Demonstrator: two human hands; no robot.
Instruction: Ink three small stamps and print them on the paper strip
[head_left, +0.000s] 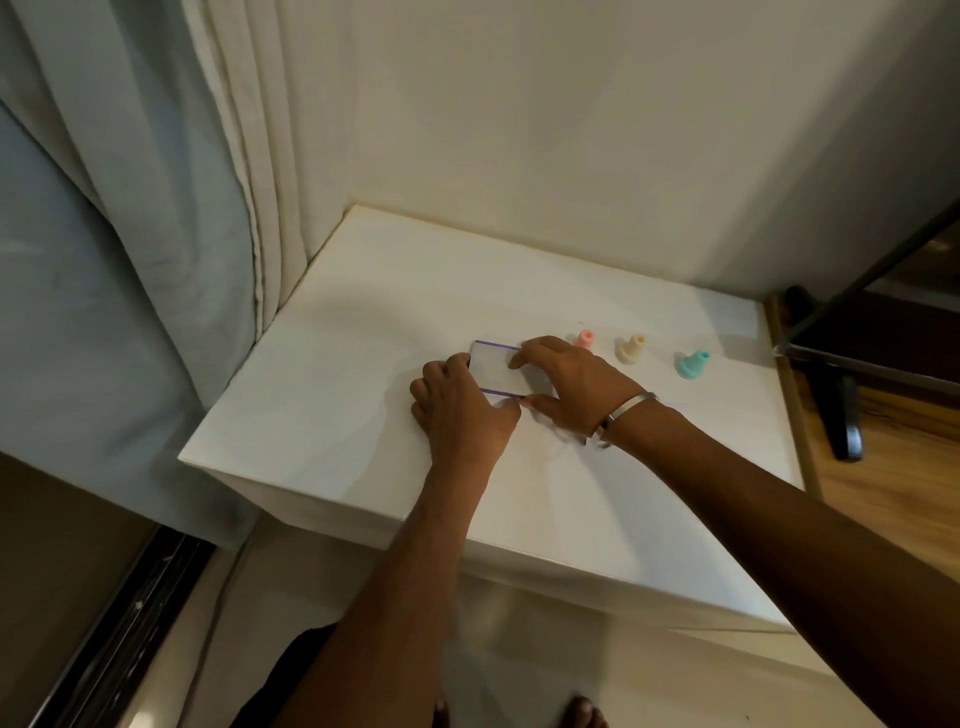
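A small white paper strip (493, 368) with purple edges lies on the white table top (363, 312). My left hand (462, 410) grips its left end with curled fingers. My right hand (566, 387), a metal bangle on its wrist, pinches the strip's right end between forefinger at the far edge and thumb at the near edge. To the right stand three small stamps in a row: a pink stamp (586, 339), a cream stamp (631, 349) and a teal stamp (692, 364). No ink pad is in sight.
The table stands in a corner, with a wall behind and curtains (156, 234) on the left. A dark stand with a black foot (844, 415) sits on the wooden floor to the right. My feet show below the table's near edge.
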